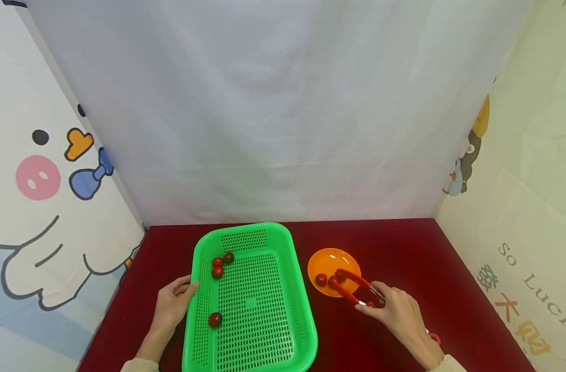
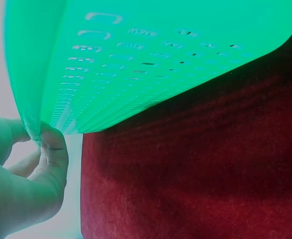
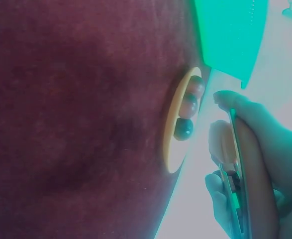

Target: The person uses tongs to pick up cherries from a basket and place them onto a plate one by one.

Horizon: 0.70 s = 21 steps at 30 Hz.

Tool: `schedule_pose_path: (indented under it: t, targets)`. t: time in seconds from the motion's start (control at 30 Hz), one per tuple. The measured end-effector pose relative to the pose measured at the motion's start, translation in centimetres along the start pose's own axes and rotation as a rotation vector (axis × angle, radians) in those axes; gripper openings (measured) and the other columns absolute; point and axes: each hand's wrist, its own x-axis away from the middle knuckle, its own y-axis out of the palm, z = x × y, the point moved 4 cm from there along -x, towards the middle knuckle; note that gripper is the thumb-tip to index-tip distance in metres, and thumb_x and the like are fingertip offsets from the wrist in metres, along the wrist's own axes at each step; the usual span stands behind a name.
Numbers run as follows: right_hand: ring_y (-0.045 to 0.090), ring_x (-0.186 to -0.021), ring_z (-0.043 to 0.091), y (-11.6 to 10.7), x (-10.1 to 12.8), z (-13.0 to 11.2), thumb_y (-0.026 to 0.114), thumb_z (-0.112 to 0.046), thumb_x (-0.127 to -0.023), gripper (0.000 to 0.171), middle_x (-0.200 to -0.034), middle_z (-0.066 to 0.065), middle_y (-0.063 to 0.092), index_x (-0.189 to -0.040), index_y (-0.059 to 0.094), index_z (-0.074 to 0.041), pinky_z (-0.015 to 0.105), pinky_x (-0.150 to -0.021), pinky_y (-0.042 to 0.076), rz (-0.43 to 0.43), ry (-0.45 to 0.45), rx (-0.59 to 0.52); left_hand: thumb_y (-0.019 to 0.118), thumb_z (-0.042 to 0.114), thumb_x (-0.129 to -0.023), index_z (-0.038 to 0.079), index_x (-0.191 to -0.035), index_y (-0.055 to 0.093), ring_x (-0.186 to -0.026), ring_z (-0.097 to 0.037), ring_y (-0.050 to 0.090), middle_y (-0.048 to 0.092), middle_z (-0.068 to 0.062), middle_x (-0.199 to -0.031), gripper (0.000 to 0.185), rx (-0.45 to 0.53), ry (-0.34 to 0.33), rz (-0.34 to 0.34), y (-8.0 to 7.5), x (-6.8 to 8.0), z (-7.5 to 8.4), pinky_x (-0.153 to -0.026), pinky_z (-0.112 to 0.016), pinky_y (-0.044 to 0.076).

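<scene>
My left hand [image 1: 172, 305] pinches the left rim of a green perforated basket [image 1: 296, 268]; the left wrist view shows thumb and fingers on either side of the basket's edge [image 2: 34, 114]. Inside the basket, along its left side, lie several dark red cherry tomatoes [image 1: 215, 320]. My right hand [image 1: 399, 312] holds a pair of red-tipped tongs [image 1: 352, 281], their arms spread. The tips reach down over an orange plate [image 1: 327, 257] at the tomatoes there. In the right wrist view, three tomatoes [image 3: 184, 129] show on the plate; whether the tips touch one I cannot tell.
Dark red cloth [image 1: 380, 243] covers the table. A small red ring-shaped end [image 1: 434, 338] shows beside my right wrist, partly hidden. A pale curtain [image 1: 283, 129] stands behind, with printed cloth panels [image 1: 520, 232] at both sides.
</scene>
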Motion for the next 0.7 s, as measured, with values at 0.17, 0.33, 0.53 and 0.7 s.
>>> schedule_pose_path:
  t: [0.17, 0.33, 0.53, 0.7]
  targets:
    - [0.041, -0.059, 0.009, -0.5, -0.6, -0.8, 0.095, -0.043, -0.071, 0.056, -0.066, -0.005, 0.058, -0.107, 0.075, -0.005, 0.024, -0.051, 0.037, 0.025, -0.030, -0.006, 0.059, 0.020, -0.107, -0.007, -0.143, 0.054, -0.096, -0.019, 0.071, 0.066, -0.028, -0.123, 0.046, 0.001, 0.020, 0.008, 0.0, 0.2, 0.1, -0.070, -0.023, 0.056]
    - [0.039, -0.058, 0.008, -0.6, -1.1, -1.4, 0.096, -0.040, -0.070, 0.055, -0.064, -0.007, 0.055, -0.107, 0.075, -0.006, 0.023, -0.050, 0.037, 0.045, -0.055, -0.014, 0.060, 0.020, -0.107, -0.007, -0.143, 0.054, -0.098, -0.022, 0.071, 0.066, -0.028, -0.124, 0.045, -0.003, 0.027, 0.013, 0.0, 0.4, 0.3, -0.070, -0.022, 0.056]
    - [0.041, -0.058, 0.008, -0.8, -1.8, -2.0, 0.097, -0.038, -0.069, 0.055, -0.064, -0.007, 0.055, -0.108, 0.076, -0.006, 0.023, -0.051, 0.038, 0.051, -0.065, -0.022, 0.060, 0.020, -0.107, -0.008, -0.142, 0.054, -0.104, -0.032, 0.070, 0.066, -0.029, -0.123, 0.046, -0.004, 0.034, 0.011, 0.0, 0.5, 0.5, -0.069, -0.022, 0.055]
    - [0.039, -0.057, 0.008, -1.1, -2.7, -3.0, 0.097, -0.037, -0.070, 0.055, -0.063, -0.008, 0.052, -0.110, 0.076, -0.005, 0.023, -0.050, 0.036, 0.052, -0.082, -0.024, 0.060, 0.020, -0.107, -0.008, -0.143, 0.053, -0.105, -0.032, 0.070, 0.065, -0.029, -0.123, 0.047, -0.006, 0.038, 0.008, 0.0, 0.5, 0.5, -0.070, -0.022, 0.055]
